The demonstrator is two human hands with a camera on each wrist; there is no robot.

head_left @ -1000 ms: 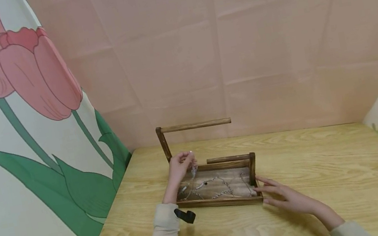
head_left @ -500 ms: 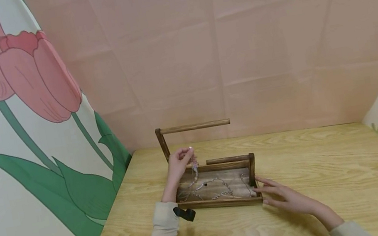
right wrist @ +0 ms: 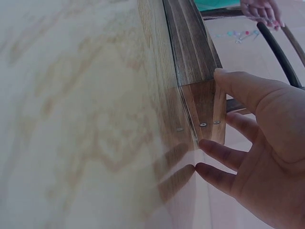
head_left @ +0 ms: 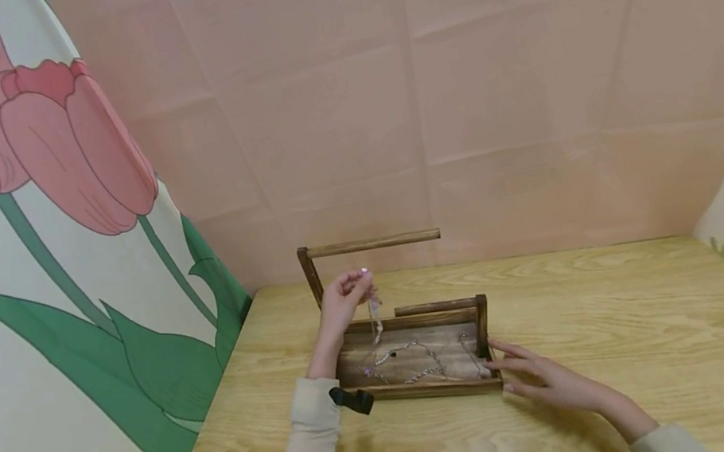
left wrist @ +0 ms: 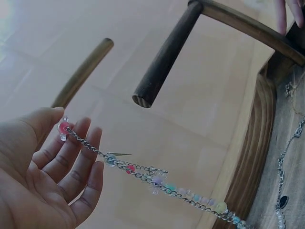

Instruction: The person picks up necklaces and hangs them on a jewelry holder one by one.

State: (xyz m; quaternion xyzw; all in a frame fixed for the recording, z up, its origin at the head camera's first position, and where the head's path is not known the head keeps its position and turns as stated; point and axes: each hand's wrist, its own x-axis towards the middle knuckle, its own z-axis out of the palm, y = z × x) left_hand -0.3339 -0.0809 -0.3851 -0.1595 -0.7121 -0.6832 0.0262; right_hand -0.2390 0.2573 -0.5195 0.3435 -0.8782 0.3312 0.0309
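My left hand (head_left: 340, 306) pinches a silver chain strung with colourful beads (left wrist: 170, 188) between thumb and fingers. The beaded chain hangs down over the left part of a brown wooden box (head_left: 427, 390). In the left wrist view a pink bead (left wrist: 64, 128) sits at the fingertips. Several silver chains and bead strands (head_left: 438, 362) lie on the box floor, one with a small black charm (left wrist: 284, 202). My right hand (head_left: 553, 382) rests against the box's right end, fingers spread and mostly straight. Its thumb (right wrist: 233, 82) touches the box's corner in the right wrist view.
Two dark round wooden bars stand out from the box's uprights: a high one (head_left: 375, 243) from the left, a lower one (head_left: 434, 306) from the right. The box stands on a wood-grain table (head_left: 641, 322). A pink sheet (head_left: 495, 114) hangs behind; a tulip-printed one (head_left: 79, 146) hangs left.
My left hand has risen, lifting the beaded chain, so more of it dangles above the box. The right hand has stayed at the box's end.
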